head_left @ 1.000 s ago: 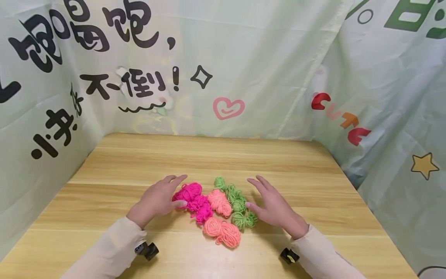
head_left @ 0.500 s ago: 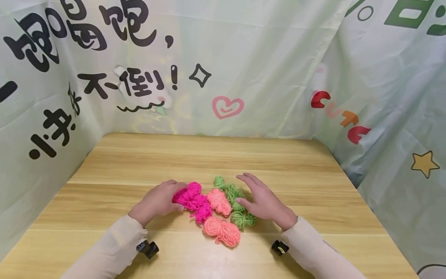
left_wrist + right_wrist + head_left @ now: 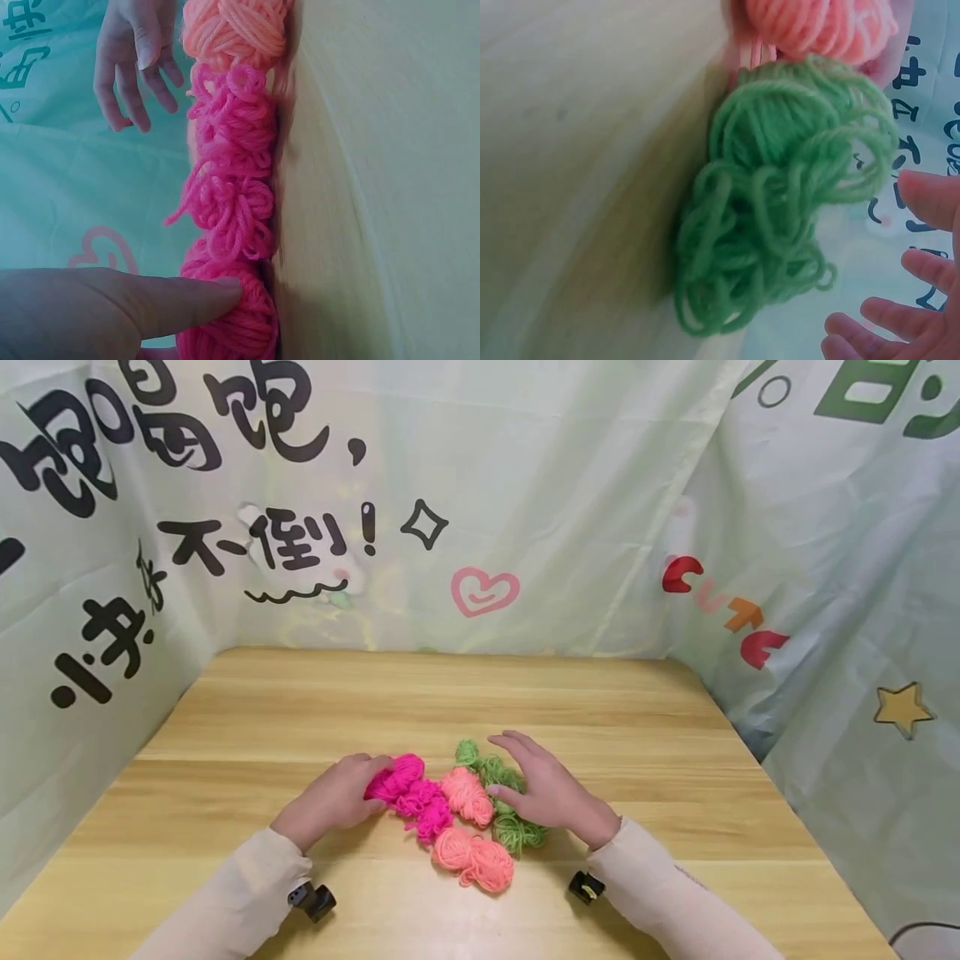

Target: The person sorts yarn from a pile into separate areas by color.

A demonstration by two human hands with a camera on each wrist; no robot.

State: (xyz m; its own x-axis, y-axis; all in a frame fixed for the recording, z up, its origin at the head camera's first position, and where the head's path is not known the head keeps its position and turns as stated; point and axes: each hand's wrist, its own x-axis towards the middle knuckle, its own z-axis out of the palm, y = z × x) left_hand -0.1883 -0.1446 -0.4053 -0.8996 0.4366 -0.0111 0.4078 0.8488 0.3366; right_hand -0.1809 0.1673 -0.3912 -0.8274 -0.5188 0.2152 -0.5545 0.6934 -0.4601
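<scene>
A bundle of bright pink yarn (image 3: 423, 806) lies on the table, and my left hand (image 3: 330, 797) grips its far left end. In the left wrist view the thumb lies across the pink yarn (image 3: 232, 319); most of the other fingers are hidden. My right hand (image 3: 551, 789) hovers over the green yarn (image 3: 517, 835) with its fingers spread, holding nothing, and covers part of it. The right wrist view shows a gap between these fingers and the green yarn (image 3: 757, 195). Coral yarn (image 3: 467, 796) lies between the pink and green bundles.
Another coral bundle (image 3: 476, 860), pinched in its middle, lies nearer the front. The wooden table (image 3: 315, 702) extends around the yarn. Printed cloth (image 3: 585, 510) hangs at the back and both sides. A small black camera sits at each wrist.
My right hand has moved left, from beside the green yarn to above it. The left hand's fingers have lowered and closed on the pink yarn. The yarn bundles keep their arrangement.
</scene>
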